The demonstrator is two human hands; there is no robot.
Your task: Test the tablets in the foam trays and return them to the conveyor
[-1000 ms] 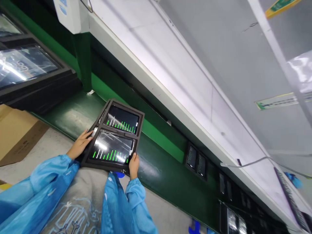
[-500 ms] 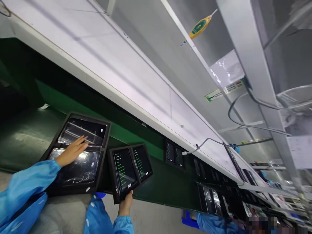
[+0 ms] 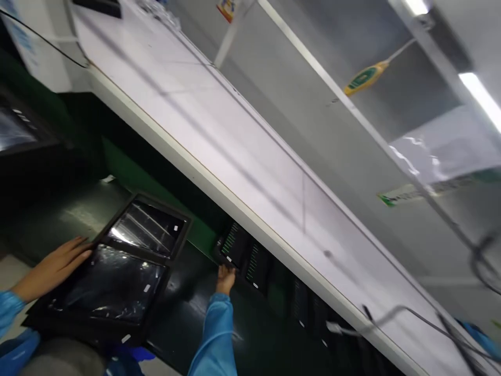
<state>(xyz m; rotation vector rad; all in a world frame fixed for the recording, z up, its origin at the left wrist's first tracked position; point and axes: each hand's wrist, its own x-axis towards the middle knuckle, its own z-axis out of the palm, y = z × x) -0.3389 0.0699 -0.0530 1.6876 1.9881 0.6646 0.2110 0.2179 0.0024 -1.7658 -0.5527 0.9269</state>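
A black tray [image 3: 47, 318] holding two dark, film-covered tablets lies at the near edge of the green conveyor belt [image 3: 188, 308]. My left hand [image 3: 58, 263] rests flat on the tray's left rim, fingers stretched out. My right hand [image 3: 226, 278] reaches far across the belt, and its fingertips touch the near edge of a second black tray [image 3: 245, 256]. That tray holds two tablets whose screens show green bars, and it sits under the white shelf. The picture is smeared, so I cannot make out whether the right hand grips that tray or only pushes it.
A long white shelf [image 3: 219, 141] runs diagonally above the belt. More trays with lit tablets [image 3: 309, 310] stand further down the belt. At the left edge is a dark stack of trays [image 3: 19, 136]. A grey cable [image 3: 395, 313] hangs at the lower right.
My right hand has carried the tray with the lit tablets away from me, across the belt to beneath the shelf. My left hand slid from the dark tablets to the tray's left rim.
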